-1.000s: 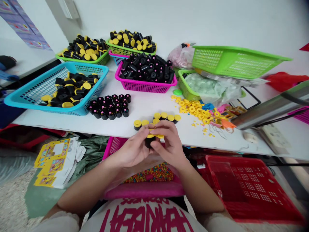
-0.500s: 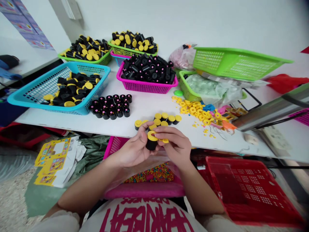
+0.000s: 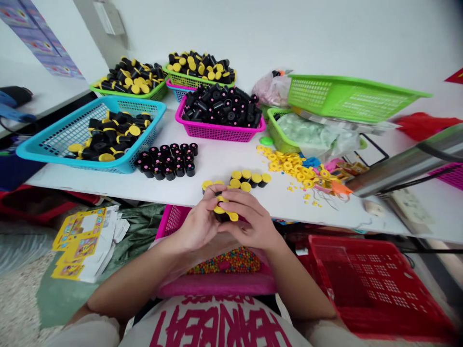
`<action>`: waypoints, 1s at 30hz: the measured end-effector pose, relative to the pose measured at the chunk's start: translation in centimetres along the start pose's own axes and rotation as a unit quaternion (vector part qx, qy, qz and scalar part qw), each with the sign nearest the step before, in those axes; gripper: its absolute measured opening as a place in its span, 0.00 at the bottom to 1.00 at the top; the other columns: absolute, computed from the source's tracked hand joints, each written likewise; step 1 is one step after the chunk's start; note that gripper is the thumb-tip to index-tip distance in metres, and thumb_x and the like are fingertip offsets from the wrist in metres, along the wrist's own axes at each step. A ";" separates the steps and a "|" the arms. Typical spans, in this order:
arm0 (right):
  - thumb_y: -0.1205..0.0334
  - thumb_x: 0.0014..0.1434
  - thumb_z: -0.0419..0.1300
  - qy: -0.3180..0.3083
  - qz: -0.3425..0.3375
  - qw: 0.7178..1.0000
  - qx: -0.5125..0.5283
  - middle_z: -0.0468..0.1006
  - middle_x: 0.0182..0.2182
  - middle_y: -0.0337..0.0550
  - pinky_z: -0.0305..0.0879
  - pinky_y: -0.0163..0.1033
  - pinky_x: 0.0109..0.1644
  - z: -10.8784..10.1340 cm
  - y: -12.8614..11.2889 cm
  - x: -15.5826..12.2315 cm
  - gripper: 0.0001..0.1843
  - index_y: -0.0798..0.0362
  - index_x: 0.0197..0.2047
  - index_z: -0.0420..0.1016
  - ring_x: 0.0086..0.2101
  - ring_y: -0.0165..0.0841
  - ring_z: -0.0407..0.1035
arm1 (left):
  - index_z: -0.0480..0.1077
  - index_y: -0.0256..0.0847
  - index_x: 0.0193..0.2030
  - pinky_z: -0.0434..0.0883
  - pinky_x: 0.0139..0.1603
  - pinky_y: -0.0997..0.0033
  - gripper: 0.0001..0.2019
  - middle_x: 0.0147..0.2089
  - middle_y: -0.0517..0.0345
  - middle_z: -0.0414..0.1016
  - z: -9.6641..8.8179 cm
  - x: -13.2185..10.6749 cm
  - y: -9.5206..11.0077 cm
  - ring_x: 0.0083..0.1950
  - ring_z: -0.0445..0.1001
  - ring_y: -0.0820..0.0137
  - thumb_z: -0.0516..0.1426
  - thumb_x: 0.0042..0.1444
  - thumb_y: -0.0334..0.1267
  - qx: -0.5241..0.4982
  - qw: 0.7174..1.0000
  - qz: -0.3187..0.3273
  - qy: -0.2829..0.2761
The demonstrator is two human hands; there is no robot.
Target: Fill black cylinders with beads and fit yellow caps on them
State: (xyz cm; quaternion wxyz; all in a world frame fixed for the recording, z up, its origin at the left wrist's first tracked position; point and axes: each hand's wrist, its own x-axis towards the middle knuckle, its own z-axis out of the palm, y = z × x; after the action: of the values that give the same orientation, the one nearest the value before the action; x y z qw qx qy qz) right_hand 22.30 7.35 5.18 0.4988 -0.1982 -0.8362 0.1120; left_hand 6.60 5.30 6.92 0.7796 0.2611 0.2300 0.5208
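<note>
Blue mesh basket (image 3: 90, 166) well left of the left fingers (image 3: 214, 189) and beyond them, heaped partway with yellow-capped canisters (image 3: 108, 135). Yellow printed sheets (image 3: 85, 241) lower down, also well left of the fingers. Nearer, left of the fingers and a little beyond, pink-dotted canisters (image 3: 166, 161), upright in a close block on the white tabletop (image 3: 217, 154). Held in the curled left fingers, just off the near edge of the tabletop, a yellow-ringed canister (image 3: 221, 218) with black body, exact tilt hard to tell. Well beyond the fingers, magenta basket (image 3: 217, 132) piled with black cylinders (image 3: 224, 108). Below the fingers, pink basket (image 3: 217, 287) with small coloured beads (image 3: 231, 260). Pinched narrowly in the right fingers (image 3: 246, 198), at the canister's edge, a small yellow piece (image 3: 234, 217); whether joined on, cannot tell. Just beyond these fingers, yellow-topped canisters (image 3: 255, 179) close together. Farther right and beyond, loose yellow rings (image 3: 289, 164), then light green basket (image 3: 354, 99). Low to the right of the fingers, red crate (image 3: 379, 325).
</note>
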 end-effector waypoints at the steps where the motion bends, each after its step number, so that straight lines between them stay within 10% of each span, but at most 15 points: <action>1: 0.58 0.57 0.68 -0.013 -0.001 1.000 0.000 0.75 0.53 0.49 0.71 0.51 0.61 -0.1 0.1 -0.1 0.31 0.46 0.62 0.66 0.56 0.42 0.69 | 0.64 0.43 0.45 0.75 0.36 0.73 0.11 0.42 0.59 0.73 0.0 0.0 0.0 0.42 0.74 0.70 0.59 0.56 0.37 0.000 1.000 -0.005 -0.002; 14: 0.77 0.54 0.55 0.036 -0.001 0.999 0.016 0.74 0.51 0.50 0.71 0.54 0.60 0.3 -1.8 -0.3 0.34 0.49 0.64 0.64 0.55 0.42 0.70 | 0.64 0.40 0.44 0.70 0.28 0.80 0.10 0.34 0.64 0.70 1.3 -0.7 0.0 0.29 0.71 0.78 0.56 0.54 0.30 -0.122 0.989 -0.086 -0.023; 20: 0.67 0.57 0.66 0.013 0.120 0.966 0.228 0.76 0.49 0.42 0.71 0.48 0.59 -1.3 -1.4 0.4 0.22 0.39 0.54 0.78 0.52 0.37 0.72 | 0.56 0.48 0.50 0.72 0.37 0.75 0.13 0.46 0.59 0.71 -0.2 -1.3 0.6 0.41 0.75 0.73 0.53 0.66 0.48 0.119 0.984 0.006 -0.130; 26: 0.52 0.42 0.77 0.018 0.373 0.771 0.515 0.75 0.54 0.41 0.72 0.42 0.53 0.6 -1.7 0.3 0.35 0.39 0.55 0.76 0.52 0.36 0.71 | 0.47 0.51 0.57 0.66 0.58 0.60 0.13 0.53 0.54 0.69 -2.0 -1.7 3.0 0.59 0.66 0.67 0.46 0.70 0.42 0.524 0.762 0.276 -0.263; 30: 0.50 0.42 0.76 -0.047 0.455 0.671 0.583 0.79 0.40 0.41 0.73 0.38 0.43 1.7 -2.0 -0.1 0.27 0.50 0.44 0.80 0.39 0.33 0.73 | 0.60 0.46 0.56 0.64 0.60 0.60 0.12 0.53 0.52 0.72 -1.2 -2.4 4.9 0.62 0.64 0.62 0.52 0.67 0.40 0.672 0.637 0.281 -0.252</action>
State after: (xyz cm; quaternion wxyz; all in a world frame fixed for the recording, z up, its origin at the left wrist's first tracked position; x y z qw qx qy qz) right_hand 20.38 5.48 5.05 0.3603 -0.2179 -0.4293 0.7990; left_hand 1.64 4.84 9.41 0.2334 0.8861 0.2263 0.3305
